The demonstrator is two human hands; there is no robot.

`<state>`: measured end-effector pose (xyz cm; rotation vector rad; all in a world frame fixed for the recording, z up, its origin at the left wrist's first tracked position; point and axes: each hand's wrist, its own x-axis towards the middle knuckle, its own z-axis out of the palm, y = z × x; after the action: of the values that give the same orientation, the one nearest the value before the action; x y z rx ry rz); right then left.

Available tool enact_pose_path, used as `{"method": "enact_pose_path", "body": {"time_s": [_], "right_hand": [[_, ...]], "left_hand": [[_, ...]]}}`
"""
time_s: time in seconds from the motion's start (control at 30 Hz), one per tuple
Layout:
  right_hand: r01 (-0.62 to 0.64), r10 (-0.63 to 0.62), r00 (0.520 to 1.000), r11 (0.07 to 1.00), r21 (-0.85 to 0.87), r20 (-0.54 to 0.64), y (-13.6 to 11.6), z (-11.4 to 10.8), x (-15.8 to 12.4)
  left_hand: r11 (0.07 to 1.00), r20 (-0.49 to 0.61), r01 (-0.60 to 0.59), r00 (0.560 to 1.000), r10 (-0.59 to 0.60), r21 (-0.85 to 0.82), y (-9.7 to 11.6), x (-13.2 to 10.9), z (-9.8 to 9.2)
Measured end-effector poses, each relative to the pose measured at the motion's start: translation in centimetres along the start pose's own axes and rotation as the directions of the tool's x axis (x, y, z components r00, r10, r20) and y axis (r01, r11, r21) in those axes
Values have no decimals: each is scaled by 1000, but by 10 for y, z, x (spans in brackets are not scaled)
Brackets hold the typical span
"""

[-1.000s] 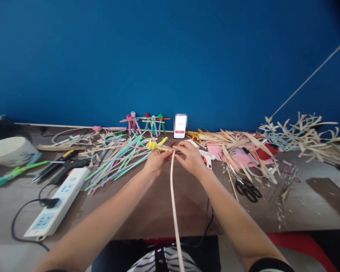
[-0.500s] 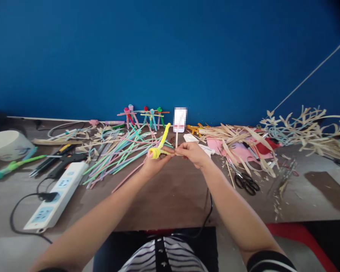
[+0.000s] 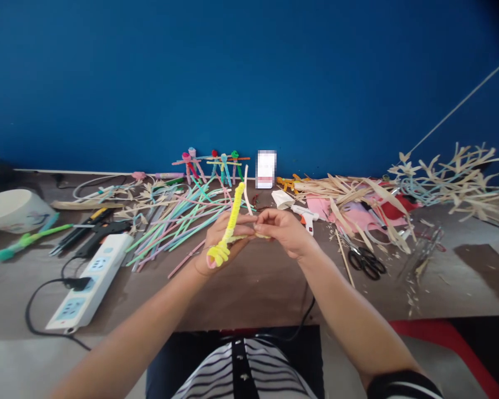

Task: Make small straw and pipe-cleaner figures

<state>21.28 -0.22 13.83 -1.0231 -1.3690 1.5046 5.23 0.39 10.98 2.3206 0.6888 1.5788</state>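
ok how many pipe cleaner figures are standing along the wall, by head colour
pink-headed pipe-cleaner figures: 2
red-headed pipe-cleaner figure: 1
blue-headed pipe-cleaner figure: 1
green-headed pipe-cleaner figure: 1
total: 5

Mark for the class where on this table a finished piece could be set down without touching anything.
The widest bare patch of brown tabletop lies below the left hand, holding a yellow pipe cleaner, and the right hand, between the white power strip and the black-handled scissors. It is crowded behind: pastel straws at left, pale dried-leaf strips at right.
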Motion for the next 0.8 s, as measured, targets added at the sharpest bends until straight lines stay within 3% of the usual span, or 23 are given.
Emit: {"method": "enact_pose_path", "body": {"time_s": [0.13,0.27,0.43,0.53,0.67,0.8], "right_hand": [[106,-106,991,994,1,-77,0,4,-6],[187,-187,975,982,-9,-117,-3,7,-15],[358,-371,918,928,-107,-143,-13,11,-27],[404,-429,892,898,-175,-142,-25,17,-34],[300,-305,947,952,-57,-99,-34,24,-37],[149,-149,983,989,-12,-105,-23,22,-32]], "left_hand": [[999,-12,37,999,-37,-34,7,3,0],[980,-97,164,980,-175,-113,15,4,0],[879,-162,397,880,-447,-265,35,15,-1],[796,-204,418,816,-541,-438,50,27,0],[764,-221,424,786,-577,-487,55,34,7],[787,-288,466,752,-593,-405,39,27,16]]}}
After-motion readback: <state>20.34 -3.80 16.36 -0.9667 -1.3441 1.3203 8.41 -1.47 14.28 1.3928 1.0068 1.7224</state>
